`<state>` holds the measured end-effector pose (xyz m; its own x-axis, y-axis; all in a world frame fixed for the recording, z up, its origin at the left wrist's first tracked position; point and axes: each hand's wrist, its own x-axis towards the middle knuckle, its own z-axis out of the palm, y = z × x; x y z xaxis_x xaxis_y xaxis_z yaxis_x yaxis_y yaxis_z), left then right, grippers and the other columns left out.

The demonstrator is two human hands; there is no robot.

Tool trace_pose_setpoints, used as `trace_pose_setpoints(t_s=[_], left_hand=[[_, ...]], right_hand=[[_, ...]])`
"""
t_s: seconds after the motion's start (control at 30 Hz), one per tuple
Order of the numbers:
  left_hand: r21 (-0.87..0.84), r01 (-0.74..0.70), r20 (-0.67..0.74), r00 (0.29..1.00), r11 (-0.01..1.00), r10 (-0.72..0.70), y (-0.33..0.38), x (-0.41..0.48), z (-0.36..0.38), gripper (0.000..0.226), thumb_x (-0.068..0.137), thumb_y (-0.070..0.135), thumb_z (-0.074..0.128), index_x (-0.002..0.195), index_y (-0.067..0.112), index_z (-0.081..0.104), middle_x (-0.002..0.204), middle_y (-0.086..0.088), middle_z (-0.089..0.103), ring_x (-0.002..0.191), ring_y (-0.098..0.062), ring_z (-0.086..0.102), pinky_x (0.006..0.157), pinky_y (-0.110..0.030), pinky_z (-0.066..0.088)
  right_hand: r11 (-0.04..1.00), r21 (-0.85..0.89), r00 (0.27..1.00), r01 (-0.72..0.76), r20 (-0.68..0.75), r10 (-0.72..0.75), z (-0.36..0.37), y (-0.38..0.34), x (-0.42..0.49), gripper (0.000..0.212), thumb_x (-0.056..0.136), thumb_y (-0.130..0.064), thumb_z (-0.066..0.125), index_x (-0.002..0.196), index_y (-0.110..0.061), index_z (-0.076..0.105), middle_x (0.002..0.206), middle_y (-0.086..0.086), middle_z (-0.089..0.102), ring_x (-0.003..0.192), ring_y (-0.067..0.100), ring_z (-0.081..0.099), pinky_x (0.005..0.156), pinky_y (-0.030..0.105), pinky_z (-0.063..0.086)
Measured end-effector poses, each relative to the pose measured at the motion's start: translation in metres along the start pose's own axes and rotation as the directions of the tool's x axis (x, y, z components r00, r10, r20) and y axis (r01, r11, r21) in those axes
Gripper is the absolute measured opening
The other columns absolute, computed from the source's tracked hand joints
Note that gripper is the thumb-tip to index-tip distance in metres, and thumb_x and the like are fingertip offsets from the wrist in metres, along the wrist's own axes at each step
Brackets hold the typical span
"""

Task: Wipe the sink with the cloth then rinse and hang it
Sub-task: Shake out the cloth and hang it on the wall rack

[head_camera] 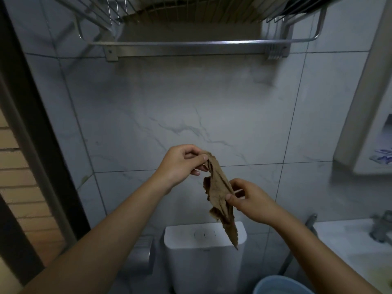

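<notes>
A crumpled brown cloth hangs in the air between both hands, in front of the tiled wall. My left hand pinches its top corner between thumb and fingers. Lower and to the right, my right hand pinches the cloth's right edge at mid-length. The cloth's tail dangles down over the toilet tank. The white sink shows at the lower right edge with its metal tap. High on the wall runs a metal towel bar under a wire rack.
A white toilet tank stands below the hands. The rim of a blue bucket sits at the bottom right. A dark door frame runs down the left side. A white cabinet hangs on the right wall.
</notes>
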<state>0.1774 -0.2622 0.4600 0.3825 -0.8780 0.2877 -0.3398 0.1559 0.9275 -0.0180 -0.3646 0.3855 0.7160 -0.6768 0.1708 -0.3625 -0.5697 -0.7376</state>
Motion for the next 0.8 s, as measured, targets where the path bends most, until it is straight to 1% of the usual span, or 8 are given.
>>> trace_pose_setpoints(t_s=[0.1,0.17,0.23,0.3,0.43,0.57,0.67,0.8], left_hand=[[0.017,-0.062,0.015,0.998,0.998,0.061,0.016,0.008,0.009,0.006,0.092,0.011,0.068,0.086,0.010,0.069,0.084,-0.008,0.077,0.076,-0.018,0.074,0.065,-0.029,0.060],[0.060,-0.103,0.039,0.994,0.993,0.100,0.030,0.015,0.011,0.009,0.094,0.011,0.066,0.085,0.011,0.066,0.077,-0.003,0.075,0.071,-0.016,0.072,0.064,-0.030,0.060],[0.067,-0.122,0.052,0.992,0.990,0.119,0.048,0.022,0.008,0.014,0.098,0.013,0.060,0.084,0.011,0.059,0.070,0.001,0.072,0.065,-0.015,0.069,0.063,-0.031,0.060],[0.078,-0.136,0.059,0.990,0.988,0.131,0.064,0.027,-0.001,0.013,0.101,0.015,0.054,0.089,0.010,0.055,0.071,-0.001,0.070,0.064,-0.015,0.067,0.066,-0.034,0.060],[0.078,-0.175,0.020,0.985,0.981,0.174,0.088,0.033,-0.025,0.011,0.102,0.015,0.053,0.095,0.006,0.055,0.072,-0.005,0.069,0.065,-0.019,0.066,0.066,-0.034,0.059],[0.116,-0.214,0.046,0.977,0.970,0.210,0.110,0.035,-0.031,0.014,0.102,0.018,0.053,0.102,0.005,0.057,0.072,-0.001,0.070,0.066,-0.014,0.067,0.062,-0.027,0.059],[0.189,-0.286,0.029,0.958,0.939,0.286,0.124,0.039,-0.028,0.012,0.101,0.018,0.054,0.099,0.006,0.056,0.071,-0.003,0.067,0.065,-0.014,0.066,0.060,-0.030,0.059],[0.237,-0.303,0.003,0.950,0.923,0.311,0.134,0.046,-0.036,0.011,0.100,0.017,0.056,0.090,0.015,0.055,0.070,-0.011,0.061,0.064,-0.023,0.065,0.062,-0.039,0.060]], right_hand=[[0.987,0.111,0.990,0.120,-0.086,-0.111,-0.011,-0.028,0.006,0.049,0.080,-0.050,0.073,0.124,-0.032,0.060,0.118,-0.016,0.065,0.109,0.001,0.061,0.092,0.032,0.055],[0.960,0.184,0.967,0.212,-0.182,-0.178,-0.021,-0.052,0.016,0.034,0.081,-0.042,0.075,0.111,-0.030,0.066,0.108,-0.014,0.070,0.102,0.002,0.066,0.085,0.032,0.058],[0.937,0.226,0.947,0.268,-0.241,-0.212,-0.032,-0.070,0.027,0.017,0.084,-0.031,0.076,0.094,-0.022,0.066,0.094,-0.007,0.072,0.085,0.010,0.071,0.079,0.043,0.060],[0.906,0.294,0.939,0.305,-0.253,-0.234,-0.046,-0.078,0.036,0.015,0.088,-0.018,0.074,0.083,-0.013,0.060,0.081,0.000,0.068,0.073,0.017,0.068,0.079,0.049,0.058],[0.835,0.426,0.933,0.347,-0.252,-0.259,-0.075,-0.095,0.040,0.013,0.096,-0.004,0.061,0.086,-0.004,0.052,0.065,0.006,0.063,0.061,0.019,0.063,0.068,0.034,0.056],[0.876,0.331,0.934,0.351,-0.186,-0.304,-0.080,-0.114,0.048,0.017,0.093,-0.013,0.068,0.104,-0.001,0.063,0.079,0.008,0.064,0.073,0.016,0.063,0.072,0.036,0.060],[0.914,0.209,0.930,0.348,-0.198,-0.309,-0.069,-0.122,0.054,0.014,0.094,-0.015,0.067,0.088,-0.003,0.067,0.077,0.003,0.069,0.070,0.015,0.066,0.073,0.044,0.060],[0.862,0.336,0.910,0.378,-0.307,-0.280,-0.066,-0.122,0.056,0.020,0.099,-0.011,0.056,0.080,-0.011,0.060,0.071,0.001,0.066,0.069,0.014,0.065,0.074,0.041,0.057]])
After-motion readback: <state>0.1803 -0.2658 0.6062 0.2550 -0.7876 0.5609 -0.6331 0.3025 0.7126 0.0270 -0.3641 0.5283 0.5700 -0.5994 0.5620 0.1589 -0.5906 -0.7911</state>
